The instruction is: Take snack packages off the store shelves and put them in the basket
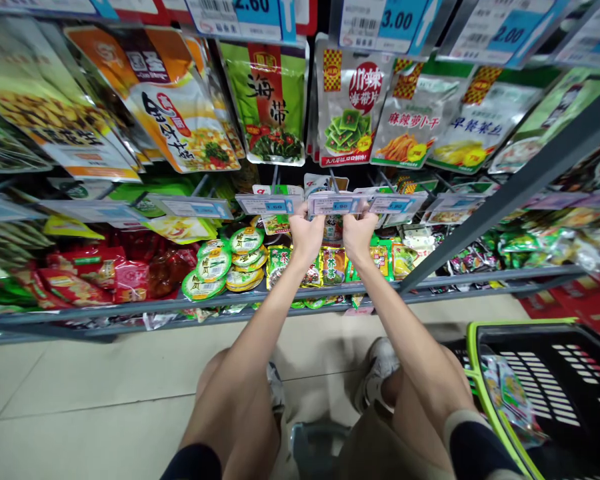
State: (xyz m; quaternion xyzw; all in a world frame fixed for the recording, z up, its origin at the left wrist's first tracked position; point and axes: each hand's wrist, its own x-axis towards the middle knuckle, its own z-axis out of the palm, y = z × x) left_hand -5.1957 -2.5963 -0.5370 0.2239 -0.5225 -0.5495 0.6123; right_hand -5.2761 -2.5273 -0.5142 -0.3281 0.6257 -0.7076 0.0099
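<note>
My left hand (pixel 307 235) and my right hand (pixel 359 233) reach forward to the middle of the rack. Between them is a clear price tag holder (pixel 336 204) with a blue and white label. The fingers of each hand are closed at one side edge of it; the fingertips are partly hidden behind it. Just behind the holder, a small white packet (pixel 325 181) hangs on a hook. Below my hands, flat green and yellow food packets (pixel 333 265) stand on the bottom shelf, partly covered by my wrists.
Green kelp pouches (pixel 273 100) and silver pouches (pixel 350 107) hang above. Round green-lidded packs (pixel 214 265) and red packets (pixel 87 267) fill the lower left shelf. A grey diagonal post (pixel 480 207) crosses at right. A black basket with a green rim (pixel 475 353) holds packets. A stool (pixel 315 447) is below.
</note>
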